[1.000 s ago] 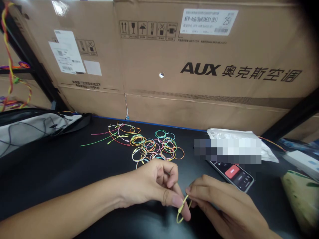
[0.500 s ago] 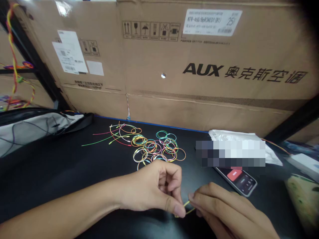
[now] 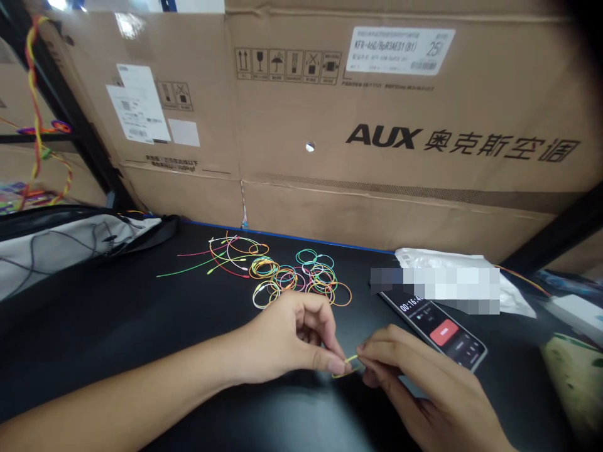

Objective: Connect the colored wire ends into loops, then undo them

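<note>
Between thumb and forefinger, my left hand [image 3: 301,339] pinches a thin yellow cord [image 3: 351,359]. My right hand [image 3: 414,376] grips the same cord from the other side, its fingertips pressed together. A short piece of the cord shows between the two hands, with a bent part below; its ends are hidden by the fingers. Just beyond my left hand lies a cluster of coloured cord loops [image 3: 282,276], partly covered by that hand. Farther left, several unlooped cords [image 3: 226,257] in red, green, white and yellow spread over the black table [image 3: 117,339].
Right of the loops lies a phone [image 3: 443,333] with a lit screen, near a white plastic package [image 3: 509,292]. A large cardboard box [image 3: 282,125] stands along the back. At the left is a grey and black bag [image 3: 70,245]; a greenish packet [image 3: 570,376] sits at the right edge.
Both hands have shifted slightly up in the view with the yellow cord still pinched between them. More of the phone shows now. The loops and loose cords lie as before.
</note>
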`<state>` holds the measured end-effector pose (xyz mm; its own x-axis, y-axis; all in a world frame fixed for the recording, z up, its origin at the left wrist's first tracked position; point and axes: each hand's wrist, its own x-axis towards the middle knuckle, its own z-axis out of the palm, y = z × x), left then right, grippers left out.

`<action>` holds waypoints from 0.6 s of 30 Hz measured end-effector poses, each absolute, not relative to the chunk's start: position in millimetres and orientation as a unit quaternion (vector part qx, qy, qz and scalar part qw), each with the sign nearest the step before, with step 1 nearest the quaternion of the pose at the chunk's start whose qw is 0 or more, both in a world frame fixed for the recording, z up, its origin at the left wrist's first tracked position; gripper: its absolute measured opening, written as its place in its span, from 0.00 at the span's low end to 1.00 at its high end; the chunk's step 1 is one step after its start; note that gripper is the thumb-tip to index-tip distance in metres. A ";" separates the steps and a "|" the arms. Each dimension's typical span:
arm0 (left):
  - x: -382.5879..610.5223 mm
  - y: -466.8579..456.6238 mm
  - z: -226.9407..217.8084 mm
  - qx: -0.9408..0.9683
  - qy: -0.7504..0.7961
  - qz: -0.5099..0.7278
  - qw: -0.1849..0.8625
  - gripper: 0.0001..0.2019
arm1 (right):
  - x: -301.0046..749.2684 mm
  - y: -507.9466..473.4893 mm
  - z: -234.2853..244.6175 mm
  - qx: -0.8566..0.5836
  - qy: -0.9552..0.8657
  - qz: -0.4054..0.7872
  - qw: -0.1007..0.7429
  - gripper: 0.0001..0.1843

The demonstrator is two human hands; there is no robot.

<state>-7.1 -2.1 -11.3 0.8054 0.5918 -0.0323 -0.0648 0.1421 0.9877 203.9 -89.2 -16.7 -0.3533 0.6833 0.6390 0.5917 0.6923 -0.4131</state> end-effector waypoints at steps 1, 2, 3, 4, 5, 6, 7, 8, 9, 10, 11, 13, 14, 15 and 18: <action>-6.6 -1.6 -14.2 0.598 0.202 0.219 0.744 0.17 | 203.8 -88.6 -16.7 -0.385 -0.821 0.057 0.418 0.11; -5.9 -2.0 -16.6 0.582 0.190 0.214 0.761 0.16 | 203.8 -87.9 -16.8 -0.382 -0.820 0.059 0.422 0.11; -5.3 -3.0 -18.3 0.569 0.181 0.213 0.774 0.15 | 203.8 -87.3 -17.0 -0.376 -0.820 0.064 0.426 0.11; -4.6 -4.4 -18.9 0.559 0.175 0.216 0.782 0.15 | 204.0 -86.8 -17.4 -0.373 -0.819 0.072 0.430 0.12; -4.1 -6.0 -18.4 0.552 0.173 0.221 0.785 0.16 | 204.3 -86.5 -17.8 -0.370 -0.818 0.082 0.433 0.12; -3.8 -7.6 -17.1 0.549 0.177 0.228 0.784 0.17 | 204.7 -86.3 -18.2 -0.367 -0.817 0.091 0.434 0.12; -3.6 -8.9 -15.1 0.553 0.183 0.233 0.779 0.19 | 205.2 -86.2 -18.8 -0.364 -0.818 0.098 0.434 0.12; -3.6 -10.1 -12.8 0.561 0.192 0.235 0.770 0.20 | 205.7 -86.2 -19.6 -0.359 -0.822 0.105 0.429 0.13; -3.7 -11.0 -10.7 0.575 0.203 0.234 0.757 0.20 | 206.1 -86.1 -20.6 -0.353 -0.829 0.109 0.420 0.13; -3.8 -11.8 -9.1 0.594 0.217 0.232 0.740 0.20 | 206.3 -86.1 -21.7 -0.349 -0.835 0.113 0.410 0.13; -3.7 -12.6 -8.3 0.616 0.231 0.229 0.717 0.20 | 206.2 -86.0 -23.0 -0.349 -0.841 0.118 0.397 0.13; -3.1 -14.7 -8.9 0.665 0.258 0.236 0.660 0.19 | 205.1 -86.0 -25.5 -0.358 -0.841 0.131 0.383 0.12; -2.6 -16.1 -10.1 0.697 0.265 0.249 0.618 0.18 | 204.1 -86.1 -26.3 -0.369 -0.836 0.137 0.383 0.11; -2.1 -17.8 -11.4 0.734 0.264 0.268 0.565 0.18 | 203.1 -86.4 -26.7 -0.379 -0.828 0.142 0.389 0.10; -1.6 -22.3 -12.7 0.821 0.238 0.317 0.410 0.16 | 200.7 -88.0 -25.4 -0.394 -0.809 0.155 0.408 0.09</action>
